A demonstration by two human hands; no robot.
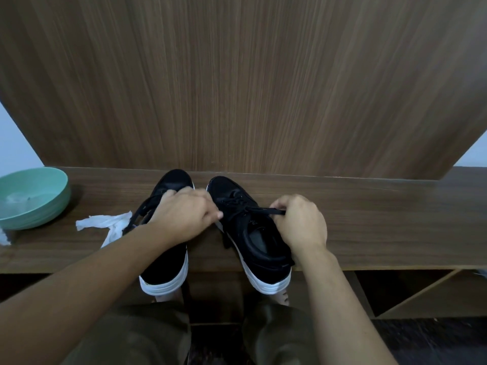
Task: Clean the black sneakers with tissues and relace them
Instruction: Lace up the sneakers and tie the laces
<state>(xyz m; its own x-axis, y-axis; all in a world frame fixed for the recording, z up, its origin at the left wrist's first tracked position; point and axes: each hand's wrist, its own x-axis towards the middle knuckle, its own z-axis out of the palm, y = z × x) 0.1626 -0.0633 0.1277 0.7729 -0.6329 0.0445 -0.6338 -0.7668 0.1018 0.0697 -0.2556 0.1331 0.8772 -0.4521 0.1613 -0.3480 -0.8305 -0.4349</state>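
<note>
Two black sneakers with white soles stand side by side on a wooden shelf, toes pointing away from me. My left hand (pixel 184 214) lies over the left sneaker (pixel 168 262), fingers reaching toward the laces of the right sneaker (pixel 253 233). My right hand (pixel 300 222) pinches the black lace (pixel 266 209) of the right sneaker and pulls it taut to the right. A crumpled white tissue (pixel 105 223) lies on the shelf just left of the left sneaker. The left sneaker's loose lace trails over that tissue.
A green bowl (pixel 56 191) holding wet tissue sits at the shelf's far left. Another white scrap (pixel 4 237) lies at the left edge. A wood panel (pixel 242 80) rises behind the shelf. The sneaker heels overhang the shelf's front edge (pixel 369 268) above my knees.
</note>
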